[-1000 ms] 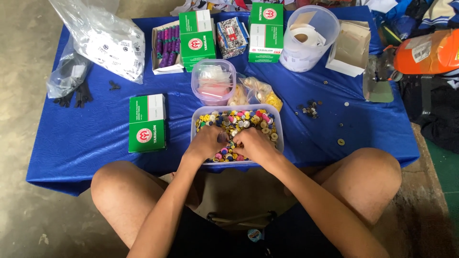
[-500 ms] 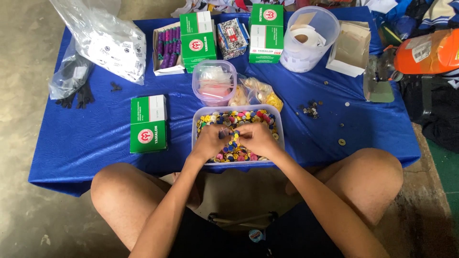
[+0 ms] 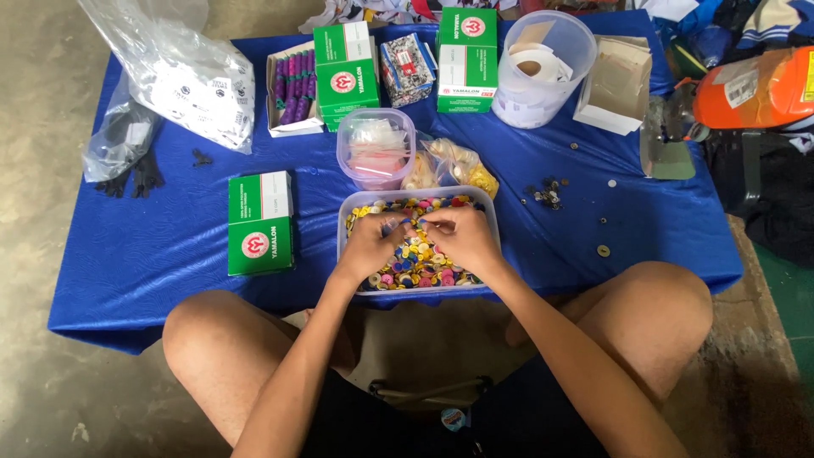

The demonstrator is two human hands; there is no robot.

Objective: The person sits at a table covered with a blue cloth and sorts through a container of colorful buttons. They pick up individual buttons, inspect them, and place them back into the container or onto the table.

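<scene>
A low worktop (image 3: 170, 263) draped in smooth blue cloth fills most of the view, its near edge running just over the seated person's bare knees. On its far left lies a large crinkled clear plastic bag (image 3: 182, 72); far right of centre stands a round translucent tub (image 3: 543, 72) holding paper rolls. Three green-and-white cardboard boxes lie flat: one box (image 3: 260, 222) to the left of the hands, two more along the far edge.

At the near middle sits a clear rectangular plastic container (image 3: 352, 208) with rounded corners, full of small round caps (image 3: 415, 259) in yellow, blue, pink and red. A smaller lidded plastic tub (image 3: 376, 148) stands just behind it, beside soft little bags.

Both hands rest inside the container, over the caps. The left hand (image 3: 371, 244) and the right hand (image 3: 458, 239) are each curled, fingertips meeting near the middle and pinching at something tiny; what either holds cannot be told.

Bare cloth lies open to the left of the container and to its right, where a few loose dark bits (image 3: 547, 193) are scattered.
</scene>
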